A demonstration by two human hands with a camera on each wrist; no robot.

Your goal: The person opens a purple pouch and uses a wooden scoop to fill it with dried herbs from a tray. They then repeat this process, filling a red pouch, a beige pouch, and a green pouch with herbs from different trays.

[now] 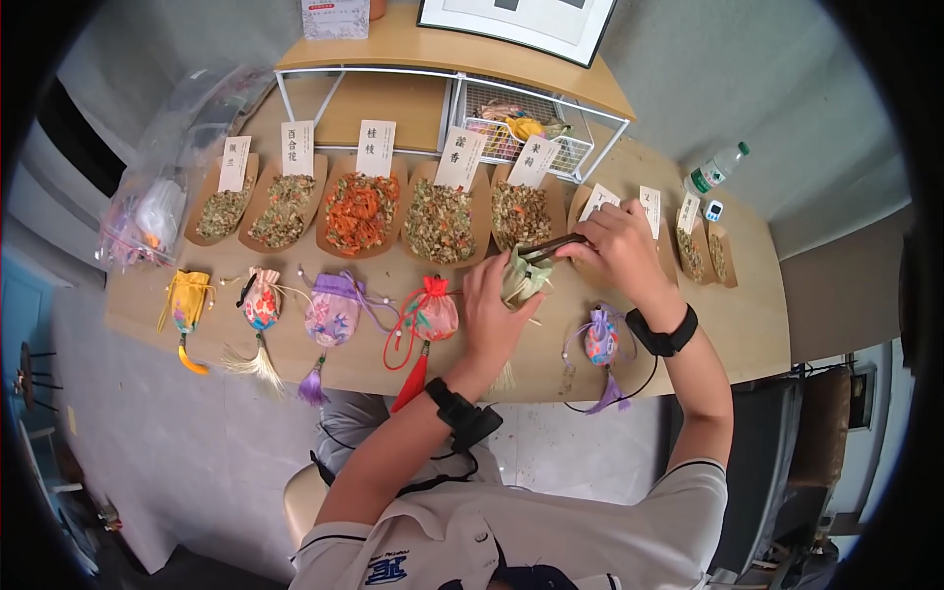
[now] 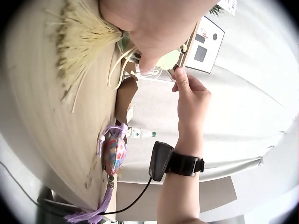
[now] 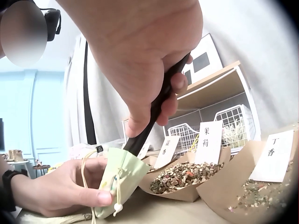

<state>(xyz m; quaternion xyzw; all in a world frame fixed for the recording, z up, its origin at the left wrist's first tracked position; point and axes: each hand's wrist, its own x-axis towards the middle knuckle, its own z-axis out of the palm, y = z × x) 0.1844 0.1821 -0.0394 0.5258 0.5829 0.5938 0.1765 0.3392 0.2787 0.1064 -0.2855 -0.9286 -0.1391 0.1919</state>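
Observation:
My left hand grips a small pale green drawstring pouch, thumb on its front, its mouth upward. A cream tassel hangs from it over the table. Between the fingers and thumb of my right hand is a long, narrow dark brown tool, tilted down with its lower end inside the pouch mouth. That lower end is hidden by the pouch cloth. Just beyond the hands stand paper trays of dried herbs, with a labelled card in each.
Along the front edge lie yellow, cream-and-red, pink-purple and red tasselled pouches, and a purple one at right. Behind are a wooden shelf, a wire basket and a bottle.

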